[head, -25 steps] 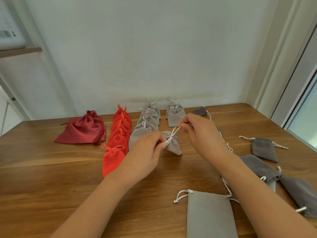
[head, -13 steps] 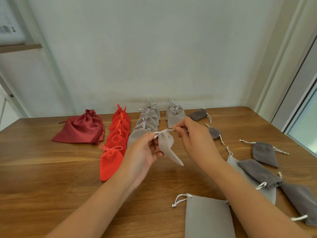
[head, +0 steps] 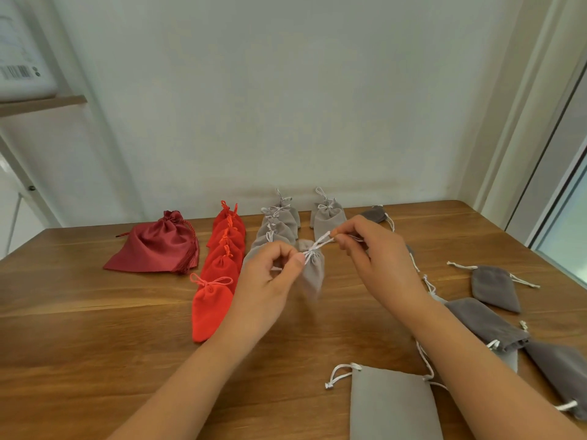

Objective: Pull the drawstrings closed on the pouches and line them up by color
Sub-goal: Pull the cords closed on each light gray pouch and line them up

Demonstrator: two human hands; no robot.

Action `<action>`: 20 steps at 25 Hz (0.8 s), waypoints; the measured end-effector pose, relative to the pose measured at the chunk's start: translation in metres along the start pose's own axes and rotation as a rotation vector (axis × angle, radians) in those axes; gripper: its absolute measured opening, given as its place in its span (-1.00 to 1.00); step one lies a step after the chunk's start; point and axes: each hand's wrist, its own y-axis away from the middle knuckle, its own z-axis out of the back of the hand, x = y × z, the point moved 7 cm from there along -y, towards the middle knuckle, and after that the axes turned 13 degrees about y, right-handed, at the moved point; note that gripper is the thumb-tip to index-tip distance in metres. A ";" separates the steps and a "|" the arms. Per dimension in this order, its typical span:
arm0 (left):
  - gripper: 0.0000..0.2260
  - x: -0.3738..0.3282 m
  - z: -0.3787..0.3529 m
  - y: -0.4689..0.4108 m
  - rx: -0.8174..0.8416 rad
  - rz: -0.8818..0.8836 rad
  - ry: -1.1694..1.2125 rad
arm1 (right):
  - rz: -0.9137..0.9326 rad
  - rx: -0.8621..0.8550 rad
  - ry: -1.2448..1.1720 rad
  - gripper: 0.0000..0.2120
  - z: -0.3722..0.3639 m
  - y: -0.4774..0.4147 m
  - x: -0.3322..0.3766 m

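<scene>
- Left hand [head: 270,281] raised over the desk [head: 95,328], fingers curled, thumb and forefinger pinching the gathered neck of the small light grey pouch [head: 313,274].
- Right hand [head: 374,255] just right of that pouch, fingertips pinching the white drawstring [head: 320,244], cord taut.
- Pouch hanging between both hands, soft, velvety, blurred.
- Left of it: glossy dark red satin bag [head: 155,246], row of red pouches [head: 222,268], row of tied grey pouches [head: 276,227].
- Right of it: flat dark grey pouches [head: 494,287], scattered.
- Wood-grain desk; plain pale wall [head: 286,90] behind.
</scene>
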 end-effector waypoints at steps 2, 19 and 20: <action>-0.89 -0.002 0.005 -0.003 -0.046 0.002 0.125 | -0.005 -0.022 0.002 -0.93 0.000 0.000 -0.001; -0.83 -0.002 -0.013 0.004 0.124 0.103 0.298 | -0.020 0.153 -0.085 -0.95 -0.020 0.008 0.013; -0.76 -0.002 -0.014 0.003 0.125 0.086 0.275 | -0.031 0.144 -0.103 -0.95 -0.020 0.008 0.014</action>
